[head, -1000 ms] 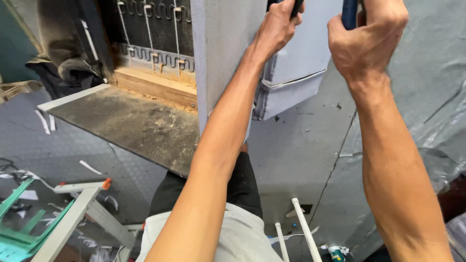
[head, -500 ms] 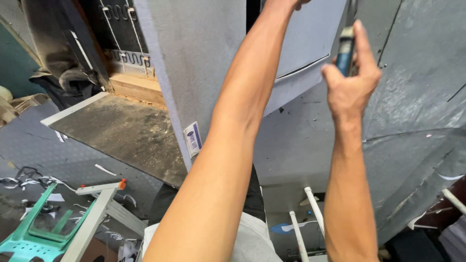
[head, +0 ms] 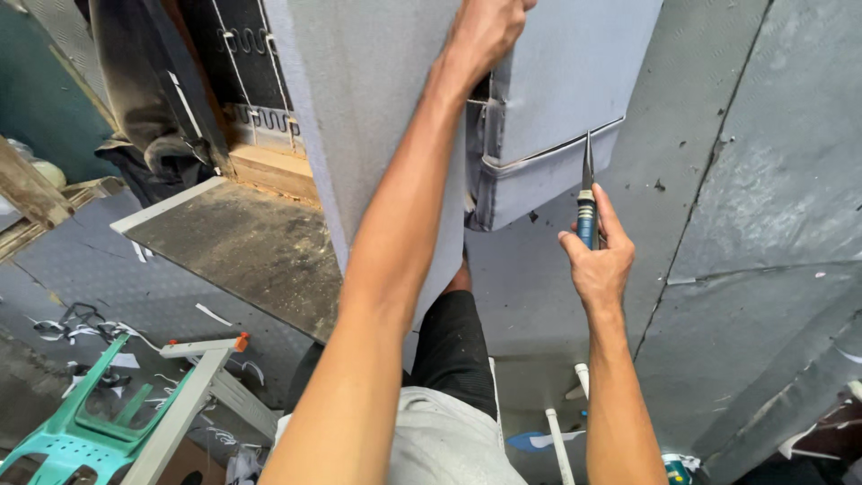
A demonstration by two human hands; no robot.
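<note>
I am seeing my left hand (head: 485, 31) gripping the top of a tall grey fabric-covered upholstered panel (head: 377, 117) that is standing upright in front of me, the fingers curled closed over its upper edge near a pale grey cushion section (head: 557, 108) with a seamed fold. My right hand (head: 600, 265) is wrapping tightly around a blue-handled pointed metal tool (head: 587, 202), its tip pointing up and just touching the lower seam of that cushion. No container is showing itself (only a teal plastic stool (head: 72, 431) and a white metal frame (head: 193, 395) low on the left, on the grey floor (head: 63, 287)). Compared with half a second ago, my right hand is sitting lower, and the tool's blade is now showing clearly against the fabric.
</note>
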